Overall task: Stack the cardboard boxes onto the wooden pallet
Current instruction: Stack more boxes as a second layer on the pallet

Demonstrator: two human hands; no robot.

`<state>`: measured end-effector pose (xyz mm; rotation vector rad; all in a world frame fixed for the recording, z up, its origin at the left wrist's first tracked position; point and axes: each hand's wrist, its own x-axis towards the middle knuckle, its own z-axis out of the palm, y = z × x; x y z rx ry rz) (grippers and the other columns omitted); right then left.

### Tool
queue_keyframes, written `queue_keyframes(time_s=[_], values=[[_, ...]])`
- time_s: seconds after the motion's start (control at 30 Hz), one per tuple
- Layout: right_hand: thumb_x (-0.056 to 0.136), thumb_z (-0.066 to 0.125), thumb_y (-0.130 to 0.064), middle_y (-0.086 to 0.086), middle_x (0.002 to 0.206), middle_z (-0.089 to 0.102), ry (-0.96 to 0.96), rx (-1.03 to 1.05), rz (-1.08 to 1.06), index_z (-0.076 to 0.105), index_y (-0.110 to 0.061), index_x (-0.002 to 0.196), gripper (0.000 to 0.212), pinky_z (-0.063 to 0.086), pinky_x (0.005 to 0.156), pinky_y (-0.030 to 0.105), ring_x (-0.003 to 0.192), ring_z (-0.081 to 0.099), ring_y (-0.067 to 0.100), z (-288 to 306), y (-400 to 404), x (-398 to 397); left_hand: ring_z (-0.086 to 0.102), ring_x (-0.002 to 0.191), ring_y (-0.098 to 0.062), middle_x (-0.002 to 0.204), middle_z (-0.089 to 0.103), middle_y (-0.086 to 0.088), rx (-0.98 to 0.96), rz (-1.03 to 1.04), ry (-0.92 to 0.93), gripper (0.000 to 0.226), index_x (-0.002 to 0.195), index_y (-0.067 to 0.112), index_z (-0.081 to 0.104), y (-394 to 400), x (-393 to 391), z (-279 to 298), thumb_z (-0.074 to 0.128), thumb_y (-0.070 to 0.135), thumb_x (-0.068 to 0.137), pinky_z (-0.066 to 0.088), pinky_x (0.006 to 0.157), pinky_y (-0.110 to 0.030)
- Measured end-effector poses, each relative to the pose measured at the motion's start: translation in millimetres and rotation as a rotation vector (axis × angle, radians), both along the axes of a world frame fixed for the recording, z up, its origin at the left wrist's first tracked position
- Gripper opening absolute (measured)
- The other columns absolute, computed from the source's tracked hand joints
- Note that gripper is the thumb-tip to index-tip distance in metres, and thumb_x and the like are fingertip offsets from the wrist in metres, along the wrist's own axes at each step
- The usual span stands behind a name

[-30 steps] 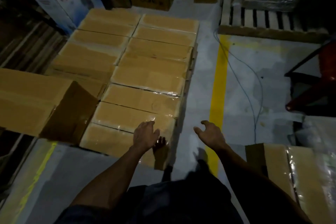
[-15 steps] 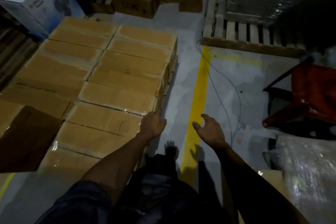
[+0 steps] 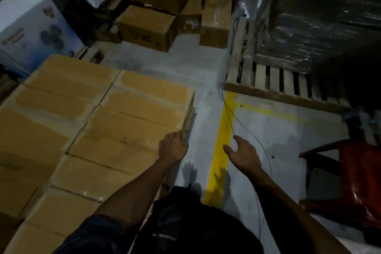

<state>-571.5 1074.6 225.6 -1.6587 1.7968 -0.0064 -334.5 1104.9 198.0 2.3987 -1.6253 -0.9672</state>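
Note:
A flat layer of taped cardboard boxes (image 3: 127,121) fills the left side, packed in two rows. My left hand (image 3: 173,147) rests on the right edge of that layer, its fingers bent down over the side. My right hand (image 3: 243,153) hovers open over the grey floor beside the yellow line (image 3: 221,150), holding nothing. A wooden pallet (image 3: 276,82) lies at the right rear, partly under a dark plastic-wrapped load (image 3: 321,16). Loose cardboard boxes (image 3: 146,27) stand at the back centre.
A thin cable (image 3: 243,128) trails across the floor from the pallet past my right hand. A red chair (image 3: 354,181) stands at the right. A white printed fan box (image 3: 35,33) sits at the far left. Between the boxes and the pallet runs a bare floor aisle.
The view has moved forward along the stack. My left hand slid from the near boxes' tops to the right edge farther along. My right hand stayed open beside the yellow line.

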Motion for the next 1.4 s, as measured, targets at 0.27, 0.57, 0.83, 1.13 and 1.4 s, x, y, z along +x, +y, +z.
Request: queue_keyframes(time_s=[0.27, 0.57, 0.83, 1.13, 1.4], values=[[0.095, 0.057, -0.052, 0.010, 0.155, 0.044, -0.007, 0.016, 0.060, 0.041, -0.017, 0.152, 0.068, 0.035, 0.113, 0.043, 0.142, 0.039, 0.032, -11, -188, 24, 0.037, 0.138, -0.028, 0.149, 0.045, -0.009, -0.085, 0.075, -0.016, 0.054, 0.146, 0.013, 0.042, -186, 22, 6, 0.047, 0.040, 0.099, 0.031, 0.112, -0.039], [0.096, 0.051, -0.059, 0.004, 0.160, 0.037, -0.037, 0.096, 0.201, 0.035, -0.022, 0.155, 0.072, 0.032, 0.117, 0.042, 0.146, 0.033, 0.029, -38, -453, 48, 0.036, 0.141, -0.025, 0.152, 0.043, -0.007, -0.016, 0.226, -0.095, 0.055, 0.146, 0.014, 0.042, -398, 43, -24, 0.046, 0.043, 0.099, 0.031, 0.113, -0.037], [0.097, 0.053, -0.055, 0.010, 0.157, 0.040, -0.052, 0.020, 0.368, 0.037, -0.013, 0.154, 0.072, 0.033, 0.117, 0.042, 0.143, 0.038, 0.030, 5, -671, 107, 0.039, 0.138, -0.028, 0.150, 0.044, -0.011, -0.083, 0.374, -0.101, 0.058, 0.147, 0.010, 0.041, -578, 84, 9, 0.046, 0.043, 0.100, 0.032, 0.113, -0.039], [0.096, 0.048, -0.058, 0.009, 0.156, 0.040, 0.024, 0.009, 0.498, 0.035, -0.019, 0.154, 0.071, 0.033, 0.116, 0.045, 0.143, 0.036, 0.032, -27, -878, 216, 0.041, 0.136, -0.031, 0.148, 0.047, -0.014, -0.076, 0.492, -0.055, 0.058, 0.146, 0.008, 0.042, -769, 181, -33, 0.047, 0.042, 0.100, 0.034, 0.110, -0.038], [0.096, 0.051, -0.058, 0.010, 0.153, 0.044, 0.010, 0.035, 0.503, 0.033, -0.021, 0.154, 0.071, 0.040, 0.111, 0.047, 0.137, 0.043, 0.033, -4, -1073, 344, 0.044, 0.133, -0.034, 0.145, 0.048, -0.015, -0.056, 0.527, -0.068, 0.056, 0.144, 0.009, 0.044, -969, 322, -9, 0.047, 0.041, 0.099, 0.038, 0.107, -0.044]])
